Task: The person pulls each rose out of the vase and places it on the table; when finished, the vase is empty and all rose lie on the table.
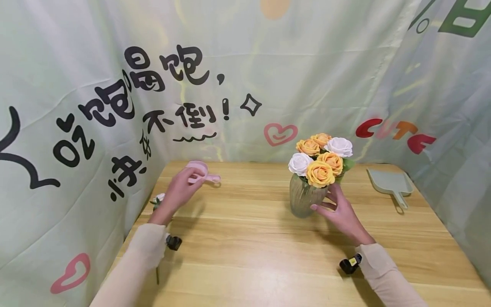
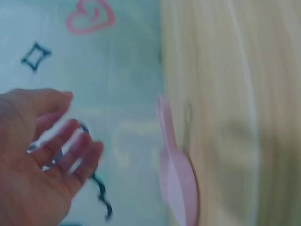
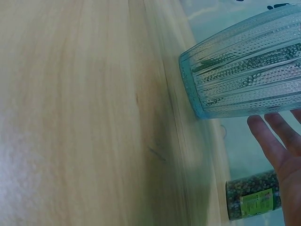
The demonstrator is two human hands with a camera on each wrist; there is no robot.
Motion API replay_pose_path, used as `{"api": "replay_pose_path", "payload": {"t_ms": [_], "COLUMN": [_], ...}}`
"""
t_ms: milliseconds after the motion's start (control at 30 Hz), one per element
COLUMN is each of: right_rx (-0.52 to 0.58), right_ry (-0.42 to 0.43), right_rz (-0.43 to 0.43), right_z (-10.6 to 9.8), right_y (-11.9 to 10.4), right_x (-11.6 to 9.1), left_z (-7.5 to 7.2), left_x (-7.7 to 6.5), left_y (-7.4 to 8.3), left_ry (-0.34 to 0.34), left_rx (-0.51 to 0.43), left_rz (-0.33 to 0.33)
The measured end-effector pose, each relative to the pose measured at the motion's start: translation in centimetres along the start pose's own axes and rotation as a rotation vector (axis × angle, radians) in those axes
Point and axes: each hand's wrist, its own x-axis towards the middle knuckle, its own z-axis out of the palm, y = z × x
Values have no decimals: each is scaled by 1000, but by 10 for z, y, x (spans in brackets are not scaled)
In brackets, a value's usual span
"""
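A greenish ribbed glass vase (image 1: 304,198) holds several orange and white roses (image 1: 320,172). Beside its right side is my right hand (image 1: 343,211), thumb and fingers spread, fingertips at the glass. In the right wrist view those fingers (image 3: 270,134) look nearly straight along the vase (image 3: 244,70). My left hand (image 1: 182,187) hovers near a pink scoop-like thing with a handle (image 1: 197,166). The left wrist view shows this hand (image 2: 42,155) with loosely bent fingers and nothing in them, apart from the pink thing (image 2: 178,181).
A pale green dustpan (image 1: 391,181) lies at the table's back right. By the left edge a white rose (image 1: 159,198) is partly hidden behind my left arm. The right wrist view shows a jar of dark grains (image 3: 254,195) with a green label. Printed cloth (image 1: 238,76) hangs around the wooden table (image 1: 253,238).
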Motion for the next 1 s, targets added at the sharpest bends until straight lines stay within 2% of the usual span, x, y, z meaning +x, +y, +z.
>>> {"api": "replay_pose_path", "payload": {"t_ms": [133,267,433,567,667,800,900,1000], "right_rx": [3,7,8,10,13,18,26,32], "right_ry": [-2,2,6,4,5,6,9,12], "right_rz": [1,-8,-16,-14,-19,-34,-38,-38], "right_z": [1,1,0,1,1,1,1,2], "right_y": [-1,-1,0,0,1,2,3,5], "right_x": [0,0,0,0,0,0,0,0], "left_z": [27,55,89,113,127,141,148,153], "left_x": [17,29,34,34,34,33,33,32], "left_y": [33,71,116,143,159,173,179,182], "left_ry": [-43,-120,-231,-270,-280,-264,-218,-149], "left_rx": [-181,-266,-365,-446,-459,-387,-318,-297], "left_rz": [127,234,327,387,419,449,468,476]}}
